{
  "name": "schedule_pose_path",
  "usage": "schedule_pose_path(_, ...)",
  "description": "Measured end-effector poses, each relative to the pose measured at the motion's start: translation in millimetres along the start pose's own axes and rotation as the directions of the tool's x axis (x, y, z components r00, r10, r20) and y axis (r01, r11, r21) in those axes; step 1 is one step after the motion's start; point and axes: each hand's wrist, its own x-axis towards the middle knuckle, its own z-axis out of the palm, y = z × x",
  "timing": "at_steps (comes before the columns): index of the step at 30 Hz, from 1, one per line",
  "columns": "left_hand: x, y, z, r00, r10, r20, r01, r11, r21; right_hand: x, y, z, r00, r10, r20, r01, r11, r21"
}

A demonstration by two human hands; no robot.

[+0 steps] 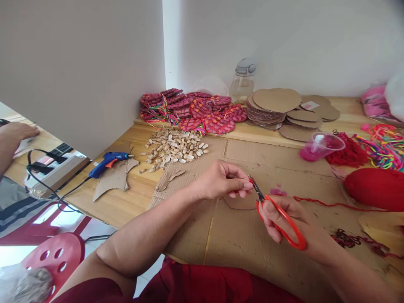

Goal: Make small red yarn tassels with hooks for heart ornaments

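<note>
My right hand [280,214] holds a pair of scissors [295,233] with orange-red handles and dark blades. The blade tips reach up to the fingertips of my left hand [225,181], which is closed in a pinch. A small bit of red yarn [251,179] shows between those fingertips and the blades; most of it is hidden. Red yarn [328,205] runs over the cardboard sheet [195,231] from behind my right hand toward a red yarn ball [375,188] at the right.
Peanut shells [175,147] lie in a heap beyond my left arm, with red decorated pieces [202,111] behind. Cardboard discs [277,101], a bottle [243,82] and a tilted plastic cup [322,146] stand farther back. A blue glue gun [107,164] lies left; another person's hand [19,131] shows past the partition.
</note>
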Motion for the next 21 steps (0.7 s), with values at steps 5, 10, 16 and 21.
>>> schedule_pose_path(5, 1.1, -2.3, -0.2, 0.999, -0.026, 0.032, 0.025, 0.999, 0.042, 0.1, -0.6, 2.6, 1.0, -0.003, 0.002, 0.003, 0.999, -0.037)
schedule_pose_path(10, 2.0, -7.2, -0.3, 1.0, -0.021, 0.011, 0.021, 0.999, 0.045, -1.6, 0.8, 0.5, 0.973, -0.136, -0.186, 0.132, 0.991, -0.032)
schedule_pose_path(16, 7.7, -13.4, -4.8, 0.996, -0.009, -0.093, -0.017, 0.961, -0.275, 3.3, -9.3, -22.8, 0.89, -0.159, -0.428, 0.078, 0.977, -0.199)
schedule_pose_path(21, 9.1, -11.8, -7.2, 0.999, -0.003, -0.037, -0.014, 0.891, -0.455, 8.7, -12.7, -49.8, 0.811, -0.155, -0.564, -0.185, 0.847, -0.499)
